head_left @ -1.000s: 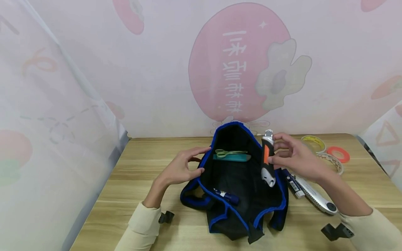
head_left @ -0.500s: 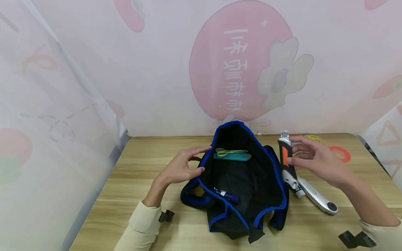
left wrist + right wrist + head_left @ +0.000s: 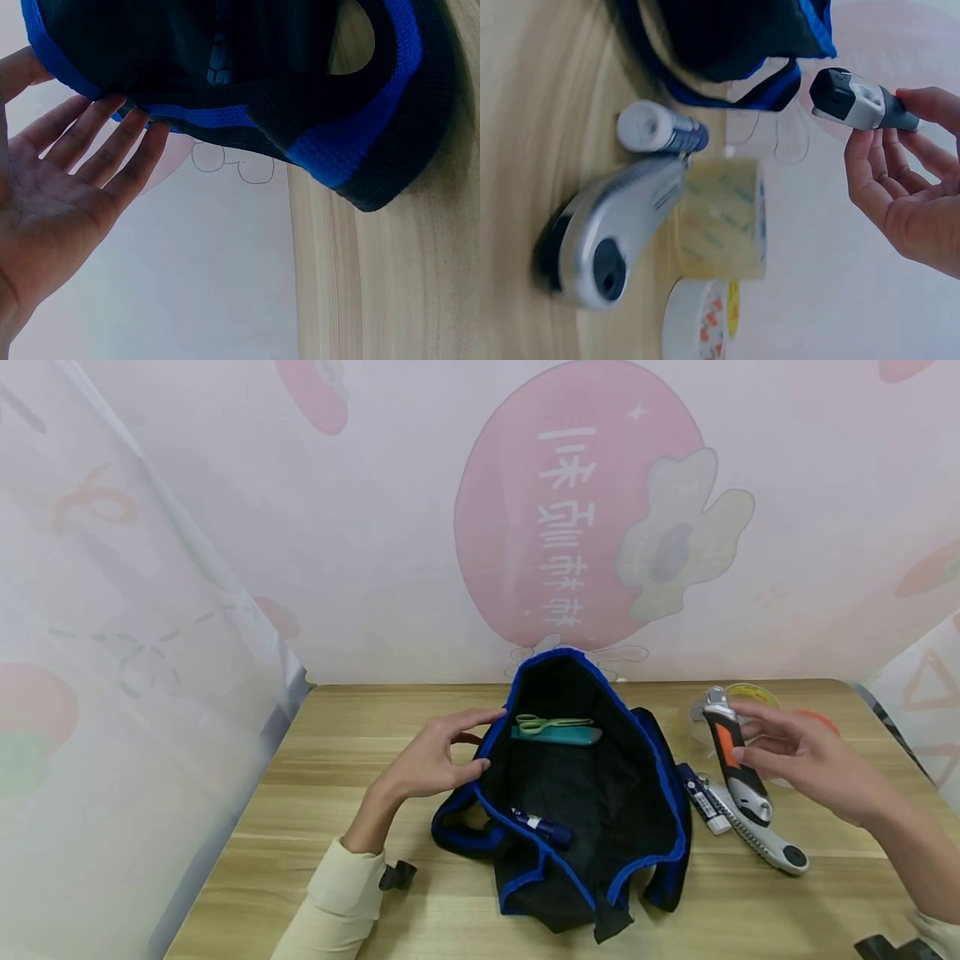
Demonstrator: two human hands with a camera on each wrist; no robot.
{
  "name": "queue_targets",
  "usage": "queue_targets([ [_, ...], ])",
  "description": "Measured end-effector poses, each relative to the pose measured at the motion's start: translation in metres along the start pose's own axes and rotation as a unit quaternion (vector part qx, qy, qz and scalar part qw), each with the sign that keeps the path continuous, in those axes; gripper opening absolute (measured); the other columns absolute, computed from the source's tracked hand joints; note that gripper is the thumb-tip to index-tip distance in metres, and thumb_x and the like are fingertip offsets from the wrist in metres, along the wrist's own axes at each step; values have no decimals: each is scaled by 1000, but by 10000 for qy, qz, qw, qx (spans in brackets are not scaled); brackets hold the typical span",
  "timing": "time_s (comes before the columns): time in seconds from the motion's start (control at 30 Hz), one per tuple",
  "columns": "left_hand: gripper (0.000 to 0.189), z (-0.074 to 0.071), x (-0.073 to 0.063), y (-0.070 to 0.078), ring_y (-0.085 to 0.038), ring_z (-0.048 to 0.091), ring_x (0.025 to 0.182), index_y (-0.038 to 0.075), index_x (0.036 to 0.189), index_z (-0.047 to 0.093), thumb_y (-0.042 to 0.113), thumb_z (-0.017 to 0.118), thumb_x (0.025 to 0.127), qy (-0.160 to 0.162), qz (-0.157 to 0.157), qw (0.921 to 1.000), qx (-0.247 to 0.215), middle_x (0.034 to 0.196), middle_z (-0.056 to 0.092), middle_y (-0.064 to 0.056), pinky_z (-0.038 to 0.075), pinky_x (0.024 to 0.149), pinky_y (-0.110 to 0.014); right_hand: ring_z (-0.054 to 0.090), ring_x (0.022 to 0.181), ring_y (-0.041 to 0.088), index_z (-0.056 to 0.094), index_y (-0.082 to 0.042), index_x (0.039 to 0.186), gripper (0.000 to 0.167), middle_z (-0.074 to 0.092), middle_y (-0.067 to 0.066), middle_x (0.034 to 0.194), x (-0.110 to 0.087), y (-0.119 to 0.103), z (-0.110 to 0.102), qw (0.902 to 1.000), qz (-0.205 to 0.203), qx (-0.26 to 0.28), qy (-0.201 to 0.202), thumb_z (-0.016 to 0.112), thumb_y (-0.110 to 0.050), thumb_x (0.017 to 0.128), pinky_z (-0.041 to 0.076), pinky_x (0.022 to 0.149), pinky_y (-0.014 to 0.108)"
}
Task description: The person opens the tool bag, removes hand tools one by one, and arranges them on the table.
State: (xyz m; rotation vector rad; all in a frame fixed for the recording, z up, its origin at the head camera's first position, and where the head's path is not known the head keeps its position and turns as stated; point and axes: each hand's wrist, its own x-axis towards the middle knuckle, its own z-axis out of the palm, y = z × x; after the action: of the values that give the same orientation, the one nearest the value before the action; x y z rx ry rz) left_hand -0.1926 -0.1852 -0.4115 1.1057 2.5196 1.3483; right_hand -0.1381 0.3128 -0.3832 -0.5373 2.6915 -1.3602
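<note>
My left hand [image 3: 431, 760] pinches the left rim of a black tool bag [image 3: 566, 687] with blue trim, its mouth wide open. In the left wrist view, the fingertips [image 3: 135, 120] curl at the blue edge. Right of the bag, my right hand [image 3: 817, 764] holds a black, orange and silver utility knife [image 3: 729, 760] between thumb and fingers. The knife hangs over a silver cutter [image 3: 776, 847] lying on the table. Beside that cutter lies a blue-and-white glue stick [image 3: 705, 799]. Inside the bag are green scissors [image 3: 555, 724], a teal item [image 3: 555, 737] and a dark blue stick [image 3: 546, 829].
Tape rolls stand at the back right: a clear roll [image 3: 716, 217], a white roll [image 3: 682, 322] and one with a yellow core [image 3: 753, 692]. Part of a red ring [image 3: 821, 720] shows behind my right hand. A printed cloth [image 3: 375, 568] hangs behind the wooden table [image 3: 337, 718].
My right hand has carried the utility knife rightward, from over the bag's opening to above the silver cutter. My left hand stays on the rim.
</note>
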Motion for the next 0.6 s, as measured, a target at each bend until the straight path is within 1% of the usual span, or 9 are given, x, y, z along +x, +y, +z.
queue_targets([
  [0.13, 70, 1, 0, 0, -36, 59, 143, 8, 158, 53, 1, 73, 92, 2, 7, 10000, -13, 161, 56, -14, 59, 110, -51, 75, 100, 2, 33, 2, 165, 63, 73, -10, 115, -5, 11, -5, 9998, 145, 18, -150, 60, -4, 108, 62, 74, 24],
  [0.23, 70, 1, 0, 0, -36, 59, 143, 8, 158, 53, 1, 73, 92, 1, 28, 10000, -6, 161, 56, -14, 59, 110, -51, 73, 102, 1, 37, -6, 163, 59, 71, -12, 116, -11, 20, -7, 9994, 300, 19, -157, 60, -6, 109, 61, 75, 24],
  [0.3, 70, 1, 1, 0, -36, 59, 143, 8, 158, 53, 1, 73, 92, -3, 40, 10000, -9, 161, 56, -14, 60, 110, -51, 73, 100, 1, 42, -10, 158, 53, 71, -12, 115, -15, 27, -8, 9993, 356, 23, -92, 60, -5, 108, 60, 75, 23],
  [0.37, 70, 1, 0, 0, -35, 59, 143, 8, 158, 53, 1, 73, 92, -12, 41, 10000, -11, 161, 56, -14, 59, 110, -51, 73, 101, 1, 45, -11, 154, 49, 71, -13, 115, -20, 34, -9, 9992, 392, 24, -82, 61, -4, 108, 60, 75, 23],
  [0.43, 70, 0, 0, 1, -35, 59, 144, 8, 158, 53, 1, 73, 92, -14, 33, 10000, -28, 161, 56, -14, 59, 110, -51, 72, 100, 0, 46, -12, 153, 48, 71, -15, 114, -24, 41, -11, 9988, 478, 10, -102, 61, -5, 108, 60, 75, 23],
  [0.6, 70, 0, 0, 2, -36, 59, 144, 9, 158, 53, 2, 73, 92, -16, 19, 10000, -42, 161, 56, -14, 59, 110, -52, 71, 101, -2, 44, -10, 157, 51, 73, -18, 114, -31, 56, -14, 9974, 679, -46, -250, 60, -8, 109, 60, 75, 24],
])
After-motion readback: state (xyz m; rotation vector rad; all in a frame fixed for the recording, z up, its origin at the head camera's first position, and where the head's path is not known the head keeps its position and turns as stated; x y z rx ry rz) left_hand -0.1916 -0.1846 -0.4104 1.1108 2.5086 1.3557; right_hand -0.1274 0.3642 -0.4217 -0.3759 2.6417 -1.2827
